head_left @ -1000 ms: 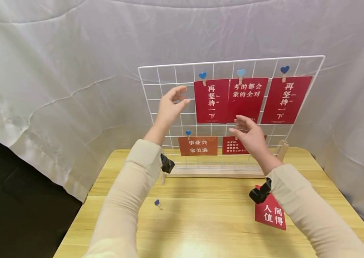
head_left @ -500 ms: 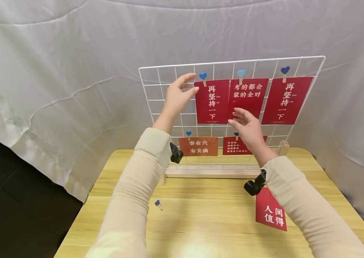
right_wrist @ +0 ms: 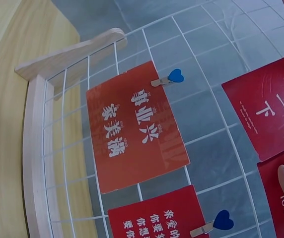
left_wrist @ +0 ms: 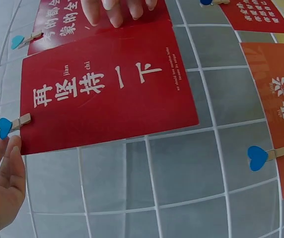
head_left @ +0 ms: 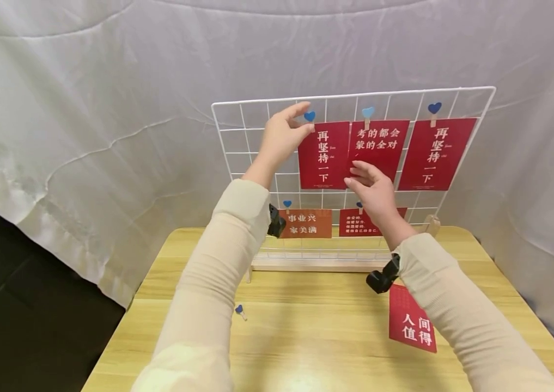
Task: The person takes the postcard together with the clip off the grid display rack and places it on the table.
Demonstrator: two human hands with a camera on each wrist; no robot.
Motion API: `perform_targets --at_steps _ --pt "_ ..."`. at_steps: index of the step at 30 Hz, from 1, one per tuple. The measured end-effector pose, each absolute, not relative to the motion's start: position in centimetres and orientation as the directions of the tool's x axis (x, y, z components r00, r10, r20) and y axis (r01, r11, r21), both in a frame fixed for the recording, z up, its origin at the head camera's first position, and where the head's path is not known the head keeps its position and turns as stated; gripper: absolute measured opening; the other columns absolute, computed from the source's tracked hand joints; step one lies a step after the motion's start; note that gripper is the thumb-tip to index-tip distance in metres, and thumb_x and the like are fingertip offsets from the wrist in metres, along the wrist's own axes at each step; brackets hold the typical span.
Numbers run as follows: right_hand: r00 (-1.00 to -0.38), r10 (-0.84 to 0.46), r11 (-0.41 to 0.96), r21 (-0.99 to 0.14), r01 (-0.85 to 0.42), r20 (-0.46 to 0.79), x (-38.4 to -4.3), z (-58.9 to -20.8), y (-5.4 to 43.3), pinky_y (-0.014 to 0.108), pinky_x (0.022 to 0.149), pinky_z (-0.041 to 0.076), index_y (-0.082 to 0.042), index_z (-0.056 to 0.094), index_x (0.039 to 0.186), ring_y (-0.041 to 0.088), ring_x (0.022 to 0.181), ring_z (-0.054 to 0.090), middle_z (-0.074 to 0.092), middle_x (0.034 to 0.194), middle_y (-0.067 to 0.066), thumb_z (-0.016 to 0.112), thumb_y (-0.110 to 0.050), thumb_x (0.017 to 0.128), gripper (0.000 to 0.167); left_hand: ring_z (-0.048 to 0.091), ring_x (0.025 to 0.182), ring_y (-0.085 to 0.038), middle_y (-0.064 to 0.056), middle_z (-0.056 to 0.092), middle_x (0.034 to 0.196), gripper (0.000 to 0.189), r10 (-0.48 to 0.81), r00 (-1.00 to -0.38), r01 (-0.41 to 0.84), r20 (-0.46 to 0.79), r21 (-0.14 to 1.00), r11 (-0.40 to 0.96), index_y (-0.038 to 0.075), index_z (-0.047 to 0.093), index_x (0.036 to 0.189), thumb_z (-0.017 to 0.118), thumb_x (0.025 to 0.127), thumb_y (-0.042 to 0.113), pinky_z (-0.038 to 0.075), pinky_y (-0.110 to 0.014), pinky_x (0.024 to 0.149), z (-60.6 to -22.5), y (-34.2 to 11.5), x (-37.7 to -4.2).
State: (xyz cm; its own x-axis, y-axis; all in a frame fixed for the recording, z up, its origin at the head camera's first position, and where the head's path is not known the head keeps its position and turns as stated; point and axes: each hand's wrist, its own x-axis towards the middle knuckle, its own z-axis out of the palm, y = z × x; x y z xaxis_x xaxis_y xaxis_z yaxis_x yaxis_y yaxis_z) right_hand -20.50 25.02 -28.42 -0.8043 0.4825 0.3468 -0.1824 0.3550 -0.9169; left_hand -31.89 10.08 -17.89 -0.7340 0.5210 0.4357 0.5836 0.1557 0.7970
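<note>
My left hand (head_left: pixel 280 136) is raised at the upper left red card (head_left: pixel 335 163), its index finger and thumb spread around a blue heart clothespin (head_left: pixel 310 116) that holds the card on a white wire grid (head_left: pixel 335 97). In the left wrist view, the fingertips (left_wrist: pixel 14 148) are right beside the card's edge and the clothespin. My right hand (head_left: pixel 376 196), fingers relaxed, overlaps the lower part of the middle red card (head_left: pixel 388 158). That card hangs from a light blue heart clothespin (head_left: pixel 367 112).
Another red card (head_left: pixel 455 147) hangs at upper right. Below hang an orange card (right_wrist: pixel 142 129) and a small red card (right_wrist: pixel 157 213). The grid stands in a wooden base (head_left: pixel 326 265). On the table lie a loose heart clothespin (head_left: pixel 240 311) and a red card (head_left: pixel 411 324).
My left hand has moved up and right from beside the upper left card to its heart clothespin. The right hand has shifted slightly up and left across the middle card.
</note>
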Motion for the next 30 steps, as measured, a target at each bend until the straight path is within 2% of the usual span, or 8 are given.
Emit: perform_targets --at_steps 8,9,12,15,16,21,27,30 --pt "-0.794 0.482 0.356 -0.911 -0.207 0.369 -21.1 -28.6 24.9 0.035 0.087 0.040 -0.010 0.044 0.125 0.023 0.104 0.046 0.048 0.118 0.011 0.059 -0.025 0.082 0.048 0.052 0.091 -0.009 0.005 0.053 0.115 0.037 0.501 -0.747 0.610 0.436 0.749 0.258 0.017 0.052 0.120 0.058 0.083 0.019 0.045 -0.018 0.070 -17.2 10.9 -32.3" --pt "-0.795 0.472 0.323 -0.914 -0.246 0.381 -21.7 -29.3 25.6 0.032 0.085 0.041 -0.012 0.046 0.124 0.021 0.103 0.047 0.049 0.116 0.009 0.061 -0.025 0.080 0.049 0.052 0.091 -0.009 0.005 0.053 0.114 0.036 0.499 -0.745 0.619 0.442 0.736 0.273 0.017 0.053 0.118 0.057 0.083 0.019 0.045 -0.018 0.070 -17.2 11.0 -32.3" --pt "-0.793 0.470 0.323 -0.911 -0.255 0.388 -21.8 -29.3 25.6 0.032 0.085 0.041 -0.013 0.047 0.123 0.020 0.102 0.047 0.050 0.115 0.008 0.062 -0.027 0.079 0.049 0.051 0.091 -0.010 0.003 0.054 0.111 0.031 0.493 -0.742 0.638 0.454 0.704 0.312 0.016 0.056 0.115 0.056 0.084 0.018 0.044 -0.017 0.071 -17.1 11.1 -32.5" --pt "-0.793 0.477 0.320 -0.915 -0.245 0.379 -22.2 -29.3 25.4 0.032 0.085 0.041 -0.011 0.048 0.122 0.020 0.101 0.048 0.051 0.114 0.009 0.062 -0.024 0.079 0.047 0.050 0.090 -0.010 0.002 0.054 0.108 0.027 0.484 -0.738 0.651 0.470 0.684 0.329 0.015 0.058 0.111 0.056 0.084 0.018 0.044 -0.016 0.071 -17.1 11.2 -32.7" --pt "-0.788 0.495 0.350 -0.914 -0.206 0.367 -21.8 -28.6 24.7 0.034 0.087 0.040 -0.009 0.047 0.122 0.022 0.102 0.047 0.050 0.113 0.011 0.060 -0.022 0.081 0.045 0.050 0.090 -0.010 0.002 0.054 0.107 0.026 0.481 -0.738 0.652 0.472 0.683 0.330 0.015 0.059 0.110 0.056 0.084 0.018 0.044 -0.016 0.071 -17.2 11.3 -32.7" --pt "-0.761 0.541 0.339 -0.921 -0.192 0.358 -22.4 -28.4 24.4 0.026 0.077 0.043 -0.006 0.049 0.119 0.017 0.093 0.048 0.052 0.103 0.011 0.059 -0.014 0.082 0.039 0.049 0.085 -0.009 0.003 0.056 0.101 0.020 0.448 -0.741 0.656 0.501 0.684 0.319 0.015 0.061 0.103 0.056 0.083 0.018 0.043 -0.015 0.068 -17.3 11.6 -32.9" --pt "-0.717 0.578 0.339 -0.914 -0.224 0.390 -22.9 -28.6 24.3 0.020 0.069 0.044 -0.004 0.053 0.113 0.011 0.081 0.051 0.051 0.085 0.000 0.059 -0.008 0.081 0.033 0.049 0.081 -0.008 0.005 0.059 0.089 0.015 0.395 -0.757 0.644 0.521 0.699 0.312 0.016 0.065 0.095 0.058 0.082 0.020 0.040 -0.014 0.068 -17.4 12.0 -33.0" --pt "-0.703 0.588 0.336 -0.911 -0.238 0.400 -23.2 -28.7 24.3 0.019 0.067 0.045 -0.003 0.053 0.112 0.010 0.078 0.051 0.051 0.083 -0.001 0.059 -0.006 0.081 0.032 0.050 0.079 -0.007 0.006 0.061 0.085 0.013 0.373 -0.755 0.651 0.540 0.687 0.323 0.016 0.066 0.092 0.059 0.082 0.020 0.040 -0.014 0.067 -17.5 12.1 -33.1"
